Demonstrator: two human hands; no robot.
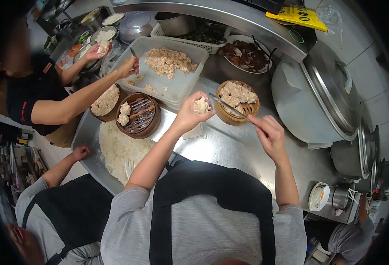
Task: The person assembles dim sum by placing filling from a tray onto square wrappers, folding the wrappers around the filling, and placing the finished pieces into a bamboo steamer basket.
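Over the steel counter [229, 145], from the head camera, the person's left hand [189, 115] is raised and cupped, fingers curled around a pale dumpling [201, 105] that sits upright in the ring of thumb and forefinger. From that hand the right hand [269, 138] lies at about four o'clock, pinched shut on a thin metal spatula [229, 107]. The spatula's long axis runs from the right hand up toward ten o'clock, and its tip ends just beside the dumpling, whether touching it cannot be told. So the left hand has the dumpling and the right reaches it only through the tool.

At two o'clock from the dumpling, near it, stands a round bamboo steamer [237, 102] partly filled with finished dumplings; the spatula's shaft crosses over its near rim. At nine o'clock from the left hand sits a second bamboo steamer [138, 115] holding just two dumplings at its left edge, with a third steamer [106, 102] of pale filling touching it beyond. A stack of white wrappers [119, 150] spreads at seven o'clock. At eleven o'clock a white plastic tray [165, 70] holds a mound of minced filling.

Another person's hands [128, 67] work over that tray's left side, well apart from the person's own. A large rice cooker [322, 95] with its lid tipped back fills the three o'clock side. Nothing stands between the dumpling and the nearer steamer except the spatula itself.
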